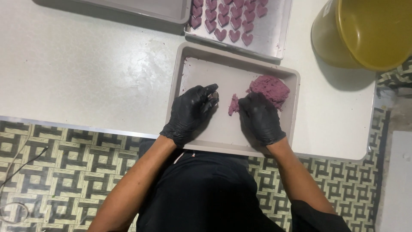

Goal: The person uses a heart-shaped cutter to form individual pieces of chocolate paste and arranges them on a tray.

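left hand (pixel 191 112), black-gloved, is curled shut on a small mould (pixel 213 95) over the grey tray (pixel 201 135); right hand (pixel 259 118) presses, fingers together, on the purple dough (pixel 270 88) at the tray's right; heart-shaped pieces (pixel 227 19) sit above, yellow bucket (pixel 369 30) far right

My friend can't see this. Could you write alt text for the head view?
Two black-gloved hands work purple dough in a beige tray: the right hand pulls at the lump, the left hand pinches a small object. Behind, another tray holds purple hearts.
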